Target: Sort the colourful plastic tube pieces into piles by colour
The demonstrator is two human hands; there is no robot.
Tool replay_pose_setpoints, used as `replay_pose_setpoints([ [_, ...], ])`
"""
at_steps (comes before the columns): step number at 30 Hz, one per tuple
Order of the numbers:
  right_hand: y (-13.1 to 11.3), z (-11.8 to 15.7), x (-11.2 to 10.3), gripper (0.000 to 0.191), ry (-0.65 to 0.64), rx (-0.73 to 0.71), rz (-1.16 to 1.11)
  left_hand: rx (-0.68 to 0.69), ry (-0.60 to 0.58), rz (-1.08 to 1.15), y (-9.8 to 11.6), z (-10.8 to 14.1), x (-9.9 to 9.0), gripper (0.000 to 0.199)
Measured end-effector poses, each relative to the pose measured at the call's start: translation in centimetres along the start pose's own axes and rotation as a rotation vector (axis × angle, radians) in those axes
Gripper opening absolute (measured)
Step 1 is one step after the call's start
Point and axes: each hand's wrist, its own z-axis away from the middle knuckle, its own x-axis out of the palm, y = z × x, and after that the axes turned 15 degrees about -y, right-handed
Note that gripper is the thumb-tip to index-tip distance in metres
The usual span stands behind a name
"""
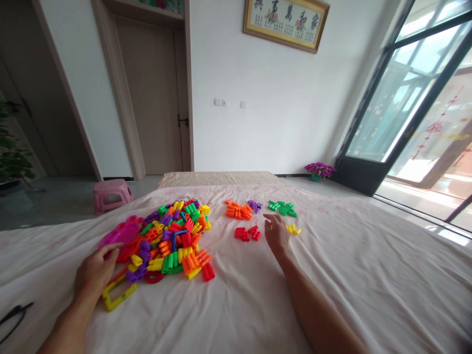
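Observation:
My left hand (95,271) is at the left edge of a large mixed pile of coloured plastic pieces (173,236), with its fingers closed on the edge of a flat pink piece (123,236). A yellow frame-shaped piece (120,295) lies just right of that wrist. My right hand (277,235) hovers over the cloth with fingers apart and nothing visible in them. Around it are small groups of one colour: red pieces (248,233) to its left, orange (239,211) and purple (254,206) beyond, green (283,208) behind, and yellow (294,229) just right.
A pale, wrinkled cloth (350,275) covers the surface. Dark-framed glasses (16,314) lie at the lower left. Beyond the surface stand a pink stool (111,195) and a pot of magenta flowers (319,170). Doors and a framed picture (285,22) are in the background.

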Motion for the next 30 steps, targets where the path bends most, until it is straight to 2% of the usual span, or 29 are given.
replay_pose_setpoints([
  [3, -4.5, 1.7, 2.3, 0.026, -0.247, -0.296, -0.168, 0.006, -0.001, 0.012, -0.1, 0.1, 0.0, 0.054],
  [7, -9.7, 4.7, 4.6, 0.03, -0.47, -0.661, -0.228, 0.002, -0.007, 0.014, -0.1, 0.3, 0.0, 0.056],
  [9, -11.3, 5.8, 5.2, 0.037, -0.541, -0.761, -0.193, 0.0, -0.011, 0.013, -0.1, 0.4, 0.0, 0.058],
  [13, -12.2, 6.4, 5.8, 0.035, -0.63, -0.826, -0.11, -0.017, -0.02, 0.004, -0.2, 0.2, 0.1, 0.058],
  [18, -11.5, 5.9, 5.9, 0.043, -0.599, -0.752, -0.158, -0.026, -0.018, 0.001, -0.5, -0.4, 0.2, 0.054],
  [21, -10.7, 5.3, 6.0, 0.022, -0.592, -0.664, -0.275, -0.037, -0.006, -0.001, -0.6, -0.6, 0.3, 0.052],
  [24, -9.5, 3.8, 5.8, 0.01, -0.452, -0.493, -0.369, -0.036, -0.016, 0.0, -0.7, -0.7, 0.4, 0.052],
  [27, -8.1, 1.6, 4.9, 0.011, -0.275, -0.307, -0.411, -0.031, -0.006, 0.002, -1.0, -0.9, 0.5, 0.052],
  [30, -6.6, -0.4, 3.9, 0.016, -0.202, -0.155, -0.498, -0.017, -0.027, 0.006, -1.2, -1.1, 0.6, 0.054],
])
